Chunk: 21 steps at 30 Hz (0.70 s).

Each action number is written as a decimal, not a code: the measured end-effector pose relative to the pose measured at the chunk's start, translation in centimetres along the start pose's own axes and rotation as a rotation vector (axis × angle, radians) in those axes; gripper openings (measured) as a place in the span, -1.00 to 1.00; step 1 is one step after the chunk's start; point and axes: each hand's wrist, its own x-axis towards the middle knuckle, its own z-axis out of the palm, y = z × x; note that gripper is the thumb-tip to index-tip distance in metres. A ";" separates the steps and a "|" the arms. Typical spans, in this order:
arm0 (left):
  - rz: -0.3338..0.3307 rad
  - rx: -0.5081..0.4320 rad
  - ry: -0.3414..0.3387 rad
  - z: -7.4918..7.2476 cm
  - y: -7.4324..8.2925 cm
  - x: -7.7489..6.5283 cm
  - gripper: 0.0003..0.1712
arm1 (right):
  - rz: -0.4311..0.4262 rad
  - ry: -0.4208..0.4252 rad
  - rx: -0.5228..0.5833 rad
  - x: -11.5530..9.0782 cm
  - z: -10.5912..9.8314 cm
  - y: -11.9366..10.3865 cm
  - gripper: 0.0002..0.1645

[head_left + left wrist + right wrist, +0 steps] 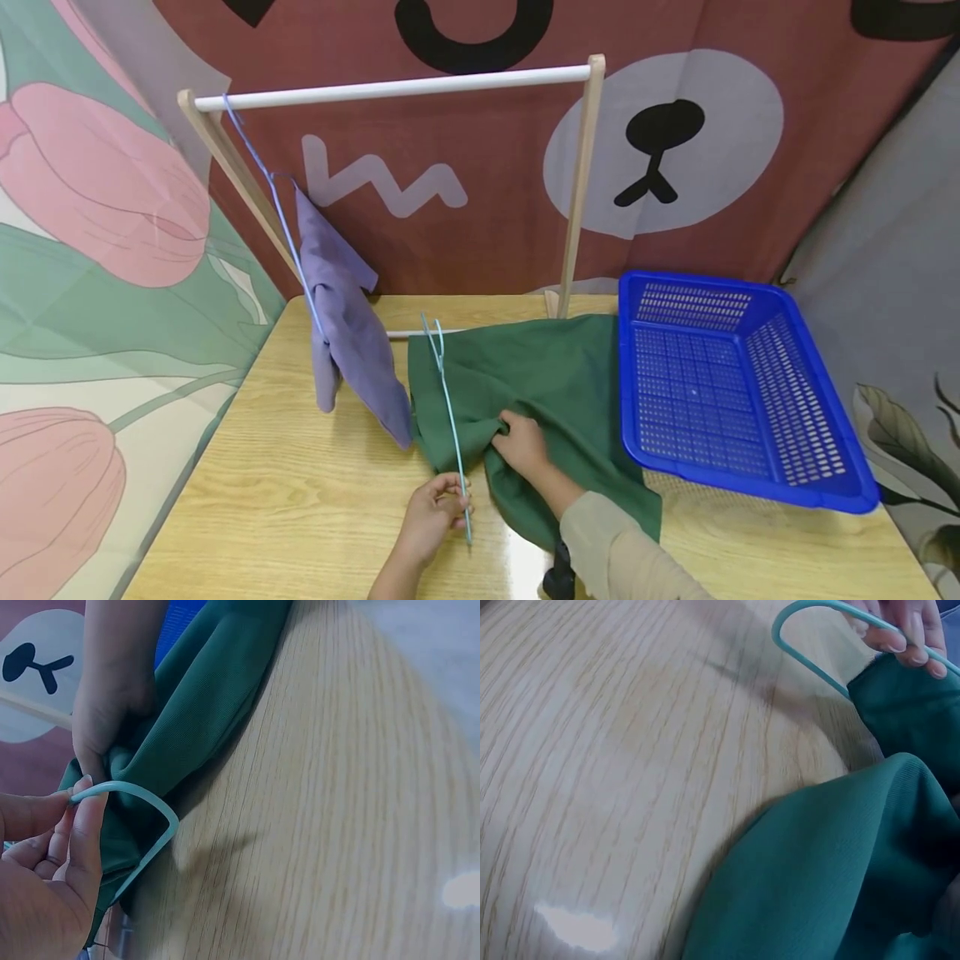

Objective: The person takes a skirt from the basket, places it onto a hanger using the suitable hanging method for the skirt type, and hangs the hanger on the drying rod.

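Observation:
My left hand [433, 515] pinches a light teal clothes hanger [452, 417] near its lower end, thumb against fingers, as the left wrist view also shows. A green cloth [555, 375] lies spread and folded on the table, partly behind the hanger. With my right hand [522, 444] I grip a gathered fold of that cloth, just right of the hanger. In the right wrist view the hanger's rounded end [784, 634] curves beside the cloth's edge, and the right hand is mostly out of sight there.
A wooden rack with a white rail [397, 88] stands at the back. From its left end hangs a blue hanger [273, 192] with a purple cloth [348, 333]. A blue perforated basket [701, 392] sits at the right, next to the green cloth, on the wooden table [285, 500].

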 end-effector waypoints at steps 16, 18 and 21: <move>-0.006 -0.008 -0.013 0.1 -0.3 0.1 -0.75 | -0.176 -0.118 -0.115 -0.4 0.0 0.3 -0.91; -0.009 -0.018 -0.017 0.2 -0.3 0.1 -0.74 | -0.179 -0.121 -0.113 -0.4 0.1 0.4 -0.89; -0.011 -0.025 -0.025 0.2 -0.2 0.1 -0.73 | -0.168 -0.131 -0.054 -0.4 0.1 0.5 -0.89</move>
